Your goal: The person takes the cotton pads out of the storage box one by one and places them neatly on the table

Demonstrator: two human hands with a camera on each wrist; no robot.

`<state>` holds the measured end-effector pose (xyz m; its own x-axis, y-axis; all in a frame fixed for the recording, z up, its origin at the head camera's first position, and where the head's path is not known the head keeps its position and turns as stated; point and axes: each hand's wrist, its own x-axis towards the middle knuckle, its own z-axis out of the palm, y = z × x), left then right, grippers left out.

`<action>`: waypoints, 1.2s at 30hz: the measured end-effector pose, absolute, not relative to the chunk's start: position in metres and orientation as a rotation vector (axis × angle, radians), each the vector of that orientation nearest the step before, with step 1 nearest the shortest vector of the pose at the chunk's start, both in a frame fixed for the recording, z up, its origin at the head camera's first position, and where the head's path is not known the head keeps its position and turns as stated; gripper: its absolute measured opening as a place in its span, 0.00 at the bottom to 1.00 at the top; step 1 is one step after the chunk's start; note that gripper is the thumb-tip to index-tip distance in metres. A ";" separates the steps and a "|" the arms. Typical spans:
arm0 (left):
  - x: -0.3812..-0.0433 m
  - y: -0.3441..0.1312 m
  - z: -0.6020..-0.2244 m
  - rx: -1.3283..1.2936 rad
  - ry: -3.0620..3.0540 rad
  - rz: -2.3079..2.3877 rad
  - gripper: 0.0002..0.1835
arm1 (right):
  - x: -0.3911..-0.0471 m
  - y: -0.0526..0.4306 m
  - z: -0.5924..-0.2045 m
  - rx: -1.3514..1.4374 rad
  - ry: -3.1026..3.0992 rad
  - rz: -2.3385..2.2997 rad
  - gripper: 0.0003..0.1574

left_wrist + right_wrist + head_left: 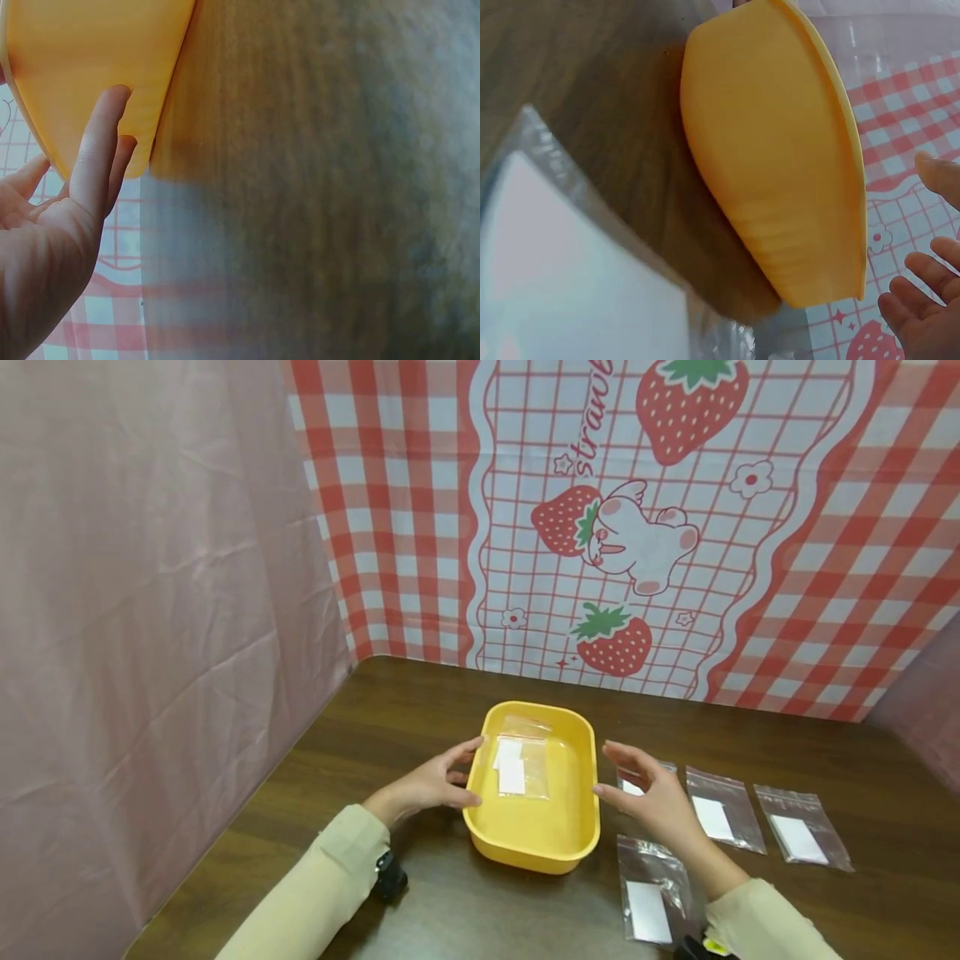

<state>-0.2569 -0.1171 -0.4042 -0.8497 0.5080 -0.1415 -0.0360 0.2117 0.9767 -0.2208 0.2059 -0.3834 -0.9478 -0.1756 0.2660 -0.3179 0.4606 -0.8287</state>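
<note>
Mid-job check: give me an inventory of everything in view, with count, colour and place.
Tray: one, yellow, on the table
Zip bags in the tray: at least two, clear with white inserts, overlapping
Zip bags on the table: four, clear with white inserts, right of the tray, one partly hidden
Table: one, dark brown, under everything
Strawberry-print cloth: one, red and white, behind the table
Drape: two stretches, pink, left side and right edge
Wrist devices: two, black, one per wrist
Sleeves: two, pale cream, both forearms
Left hand: one, bare, at the tray's left side
Right hand: one, bare, at its right side
</note>
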 end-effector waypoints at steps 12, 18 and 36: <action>-0.257 -0.118 -0.404 0.444 2.047 1.684 0.49 | -0.237 0.181 -0.366 0.419 -2.588 1.529 0.39; -0.257 -0.117 -0.405 0.447 2.053 1.684 0.48 | -0.248 0.171 -0.363 0.485 -2.553 1.569 0.40; -0.256 -0.118 -0.402 0.478 2.029 1.700 0.48 | -0.284 0.132 -0.352 0.481 -2.561 1.673 0.39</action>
